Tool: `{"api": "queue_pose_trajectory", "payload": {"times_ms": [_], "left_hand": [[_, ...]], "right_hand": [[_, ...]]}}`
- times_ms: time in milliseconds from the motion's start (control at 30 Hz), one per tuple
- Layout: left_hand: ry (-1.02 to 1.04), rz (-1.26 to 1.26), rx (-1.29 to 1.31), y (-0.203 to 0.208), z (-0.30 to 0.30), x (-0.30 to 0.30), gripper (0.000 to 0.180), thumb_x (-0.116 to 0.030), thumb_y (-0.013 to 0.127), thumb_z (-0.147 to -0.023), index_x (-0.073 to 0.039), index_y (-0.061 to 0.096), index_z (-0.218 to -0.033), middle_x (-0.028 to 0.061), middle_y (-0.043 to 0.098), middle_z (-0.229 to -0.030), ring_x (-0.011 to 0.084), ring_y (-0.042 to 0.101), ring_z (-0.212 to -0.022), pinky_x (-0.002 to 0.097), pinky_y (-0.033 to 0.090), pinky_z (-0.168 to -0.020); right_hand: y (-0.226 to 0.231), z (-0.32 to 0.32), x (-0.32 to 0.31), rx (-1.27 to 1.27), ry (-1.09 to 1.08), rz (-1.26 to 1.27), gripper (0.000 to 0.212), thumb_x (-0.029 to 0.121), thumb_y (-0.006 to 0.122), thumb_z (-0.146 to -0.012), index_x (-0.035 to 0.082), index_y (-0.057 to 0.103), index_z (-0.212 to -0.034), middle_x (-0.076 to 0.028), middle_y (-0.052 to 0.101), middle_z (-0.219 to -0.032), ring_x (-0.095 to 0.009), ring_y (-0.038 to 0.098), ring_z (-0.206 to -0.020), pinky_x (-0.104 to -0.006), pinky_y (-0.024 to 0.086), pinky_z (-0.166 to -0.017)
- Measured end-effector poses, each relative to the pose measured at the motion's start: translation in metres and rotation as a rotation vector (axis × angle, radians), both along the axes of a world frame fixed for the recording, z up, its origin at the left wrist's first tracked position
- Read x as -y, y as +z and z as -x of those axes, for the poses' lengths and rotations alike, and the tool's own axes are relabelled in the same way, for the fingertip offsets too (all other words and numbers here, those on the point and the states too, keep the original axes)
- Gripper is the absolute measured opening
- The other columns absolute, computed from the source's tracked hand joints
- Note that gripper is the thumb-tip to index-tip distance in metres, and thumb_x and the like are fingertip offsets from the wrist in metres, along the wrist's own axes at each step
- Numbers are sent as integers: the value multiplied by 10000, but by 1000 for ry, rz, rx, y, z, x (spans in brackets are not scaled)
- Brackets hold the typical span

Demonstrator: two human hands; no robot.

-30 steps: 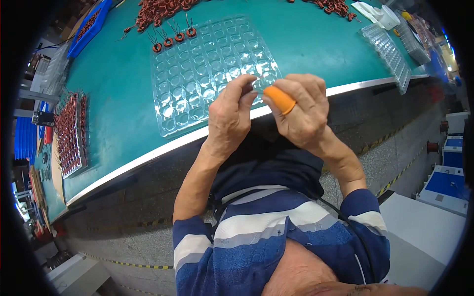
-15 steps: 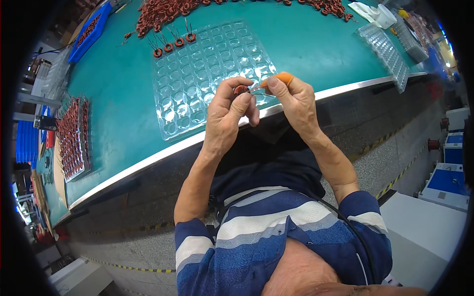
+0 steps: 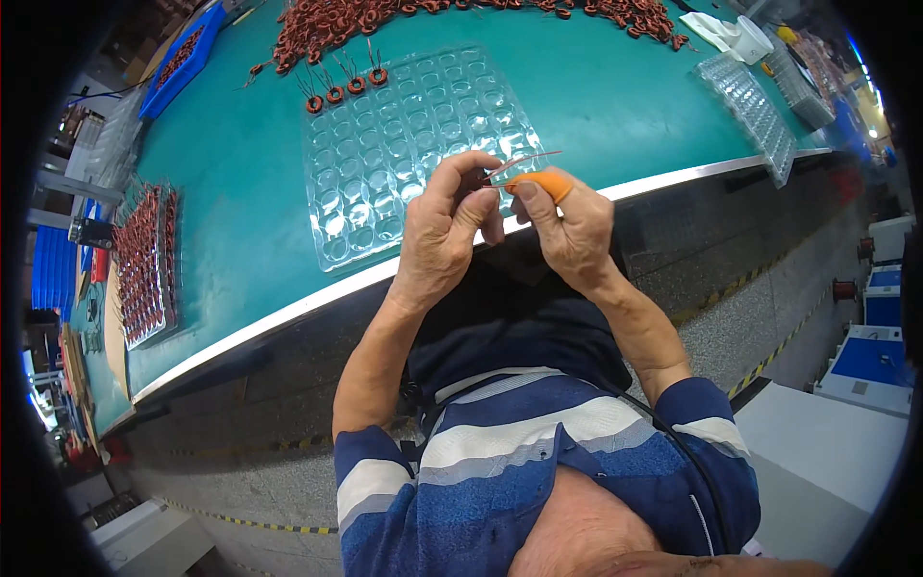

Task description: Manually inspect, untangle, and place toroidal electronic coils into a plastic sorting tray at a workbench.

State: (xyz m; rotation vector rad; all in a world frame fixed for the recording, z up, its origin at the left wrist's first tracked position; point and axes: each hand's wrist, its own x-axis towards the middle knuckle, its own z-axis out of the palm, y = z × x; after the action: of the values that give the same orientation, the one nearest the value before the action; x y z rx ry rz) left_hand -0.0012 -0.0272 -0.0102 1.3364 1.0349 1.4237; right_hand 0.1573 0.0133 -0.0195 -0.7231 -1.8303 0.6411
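Observation:
My left hand [image 3: 440, 226] is closed, with thumb and forefinger pinching a small copper-wound ring coil that the fingers now mostly hide. From this grip a thin wire lead [image 3: 524, 160] with a reddish end sticks out to the right. My right hand [image 3: 575, 226] is closed close beside it, thumb against forefinger, on another lead of the coil. An orange covering [image 3: 546, 183] lies along the right forefinger; it looks like a finger cot. Both hands are above the near edge of a clear plastic blister tray [image 3: 370, 173]. Several finished-looking ring coils [image 3: 335, 94] stand in its far-left pockets, leads upward.
A heap of copper-coloured coils [image 3: 336, 24] lies along the far side of the green table [image 3: 240, 212]. At the left are stacked, filled trays [image 3: 144, 269] and a blue bin [image 3: 183, 58]. More clear trays [image 3: 750, 106] and a white cup [image 3: 752, 40] sit at the right.
The ring coil has turned into my left fingers and is mostly hidden. My right fingers have lowered slightly, and a wire lead now points up to the right.

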Motion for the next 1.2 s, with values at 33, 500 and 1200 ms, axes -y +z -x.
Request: {"api": "queue_pose_trajectory", "payload": {"times_ms": [33, 500, 1200], "left_hand": [[5, 5, -2, 3, 1, 2, 220, -66, 514, -966, 11, 509, -1173, 34, 559, -748, 89, 557, -611, 224, 465, -581], [-132, 59, 158, -3, 11, 9, 335, -222, 537, -977, 42, 483, -1176, 65, 524, -693, 152, 569, -571, 258, 481, -544], [-11, 87, 373, -8, 1, 10, 210, -186, 534, -982, -9, 554, -1093, 29, 512, -619, 107, 514, -498, 222, 408, -452]], "right_hand": [[9, 0, 5, -66, 17, 197, 225, 177, 576, -956, -28, 668, -943, -73, 650, -718, -115, 596, -587, -257, 466, -512], [-3, -1, -6, -269, 36, 347, 442, 285, 751, -832, -25, 597, -1106, -40, 640, -824, -81, 604, -702, -214, 485, -593], [10, 5, -2, -343, 99, 606, 218, 188, 675, -900, -5, 652, -999, -49, 643, -728, -81, 584, -570, -176, 405, -489]]}}
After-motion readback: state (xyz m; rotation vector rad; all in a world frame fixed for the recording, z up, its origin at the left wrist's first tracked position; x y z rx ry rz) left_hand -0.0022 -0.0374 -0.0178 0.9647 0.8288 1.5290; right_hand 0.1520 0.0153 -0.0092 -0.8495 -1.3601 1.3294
